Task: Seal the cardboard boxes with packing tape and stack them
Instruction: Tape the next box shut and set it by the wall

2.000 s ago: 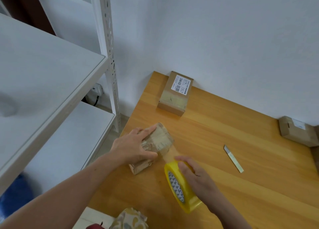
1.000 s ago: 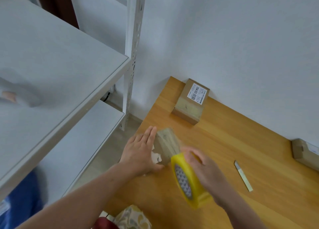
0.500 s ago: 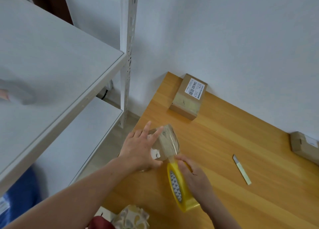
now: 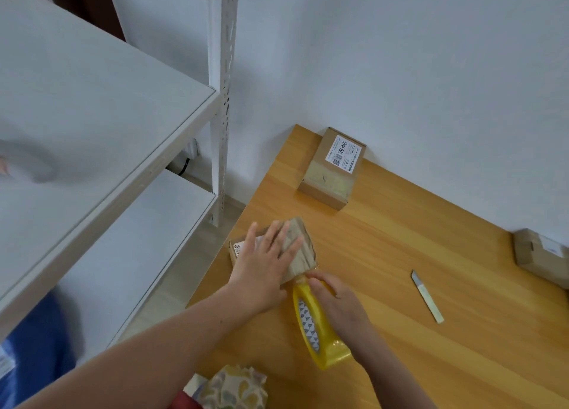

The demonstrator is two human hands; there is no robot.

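Note:
A small cardboard box [image 4: 303, 251], wrapped in clear tape, lies near the left edge of the wooden table [image 4: 400, 285]. My left hand [image 4: 264, 267] presses flat on its top with straight, spread fingers. My right hand [image 4: 335, 304] grips a yellow roll of packing tape [image 4: 311, 325] standing on edge just in front of the box, with a short strip running from the roll to the box's near edge. A second, taped box with a white label [image 4: 334, 167] lies at the table's far corner by the wall.
A third cardboard box [image 4: 542, 254] sits at the right edge by the wall. A small knife blade [image 4: 426, 294] lies on the table right of my hands. White metal shelving [image 4: 220, 100] stands to the left. A patterned cloth [image 4: 237, 387] is at the near edge.
My left hand has moved from the box's side to flat on its top. The box has come down level on the table. The tape roll stays close at its near edge.

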